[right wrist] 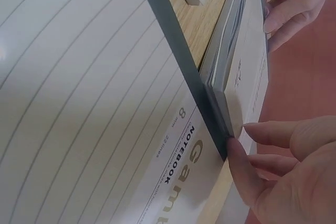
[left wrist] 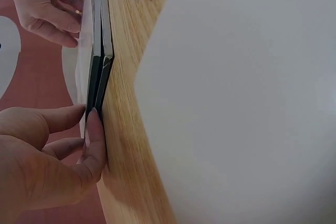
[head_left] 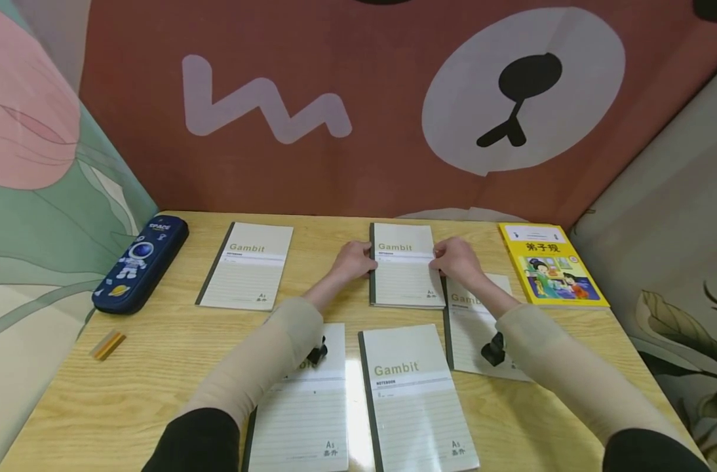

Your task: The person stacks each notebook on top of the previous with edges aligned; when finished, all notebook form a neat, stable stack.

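Pinching the dark spine edge of a Gambit notebook stack, the person's left hand works opposite the right hand, which I see gripping the other long edge between thumb and fingers. From my end, the stack lies toward the far side of the wooden table, between a single notebook and a yellow book. I spot another notebook just beside it, partly covered by the right forearm.

Closed Gambit notebooks, stack of at least two: pale lined cover up, dark spines. Toward surface's 12 o'clock; left hand pinches 9 o'clock edge, right hand 3 o'clock.
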`<state>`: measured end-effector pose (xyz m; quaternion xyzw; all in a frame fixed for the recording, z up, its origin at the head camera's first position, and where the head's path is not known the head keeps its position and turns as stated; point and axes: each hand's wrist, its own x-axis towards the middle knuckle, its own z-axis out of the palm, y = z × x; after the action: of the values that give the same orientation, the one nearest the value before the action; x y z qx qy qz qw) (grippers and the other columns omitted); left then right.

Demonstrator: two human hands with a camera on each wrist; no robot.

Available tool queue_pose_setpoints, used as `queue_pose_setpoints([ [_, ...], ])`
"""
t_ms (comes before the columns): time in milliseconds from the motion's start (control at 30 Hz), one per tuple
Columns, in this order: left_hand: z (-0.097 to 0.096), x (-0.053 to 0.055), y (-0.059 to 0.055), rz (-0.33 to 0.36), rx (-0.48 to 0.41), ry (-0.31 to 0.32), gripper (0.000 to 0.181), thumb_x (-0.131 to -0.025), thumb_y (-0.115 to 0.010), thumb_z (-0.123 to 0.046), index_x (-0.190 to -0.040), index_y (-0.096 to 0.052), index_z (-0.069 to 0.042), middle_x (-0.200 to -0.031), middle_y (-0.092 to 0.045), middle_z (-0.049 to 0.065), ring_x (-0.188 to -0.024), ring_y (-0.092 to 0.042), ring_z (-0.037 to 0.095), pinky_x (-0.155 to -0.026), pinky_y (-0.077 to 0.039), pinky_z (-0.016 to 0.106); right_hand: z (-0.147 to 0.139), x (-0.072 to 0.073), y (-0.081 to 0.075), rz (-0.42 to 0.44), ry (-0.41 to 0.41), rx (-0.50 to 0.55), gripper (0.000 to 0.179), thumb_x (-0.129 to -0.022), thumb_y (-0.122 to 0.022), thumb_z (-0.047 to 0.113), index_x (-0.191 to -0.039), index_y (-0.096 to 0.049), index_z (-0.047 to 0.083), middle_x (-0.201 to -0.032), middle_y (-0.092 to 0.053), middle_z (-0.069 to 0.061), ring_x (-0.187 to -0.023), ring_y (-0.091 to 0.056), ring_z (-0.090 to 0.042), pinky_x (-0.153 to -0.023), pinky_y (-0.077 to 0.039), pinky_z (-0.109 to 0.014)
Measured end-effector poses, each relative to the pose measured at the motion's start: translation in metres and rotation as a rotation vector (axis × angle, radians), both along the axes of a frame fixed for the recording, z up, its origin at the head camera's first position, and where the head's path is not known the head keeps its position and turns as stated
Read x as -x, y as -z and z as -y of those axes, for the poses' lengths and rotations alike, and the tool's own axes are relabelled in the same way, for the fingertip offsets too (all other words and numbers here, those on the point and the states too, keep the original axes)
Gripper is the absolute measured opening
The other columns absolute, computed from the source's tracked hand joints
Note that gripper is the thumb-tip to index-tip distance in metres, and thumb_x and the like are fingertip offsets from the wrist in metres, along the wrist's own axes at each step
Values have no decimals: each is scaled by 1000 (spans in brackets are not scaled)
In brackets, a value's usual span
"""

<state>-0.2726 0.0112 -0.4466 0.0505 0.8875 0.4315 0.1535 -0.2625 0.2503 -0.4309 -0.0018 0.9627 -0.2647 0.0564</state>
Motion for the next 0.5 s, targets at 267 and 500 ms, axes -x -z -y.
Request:
queue_pose_setpoints([
  [267, 0, -2, -2, 7, -11, -8, 61, -95, -68, -4, -152, -47, -1, -111, -66, 19, -72, -64, 16, -68, -61, 23, 2, -5, -3, 1, 16, 2, 36, -87, -70, 1, -63, -45, 11, -52, -43, 4, -51, -50, -13, -53, -32, -25],
  [500, 0, -3, -3, 17, -19, -12, 61, -95, -67, -4, -152, -47, -1, -115, -66, 20, -73, -63, 15, -68, -61, 24, 2, -4, -4, 62, 36, 42, 12, -94, -68, 10, -90, -69, -1, -91, -71, -16, -69, -67, -18, -61, -51, -24],
])
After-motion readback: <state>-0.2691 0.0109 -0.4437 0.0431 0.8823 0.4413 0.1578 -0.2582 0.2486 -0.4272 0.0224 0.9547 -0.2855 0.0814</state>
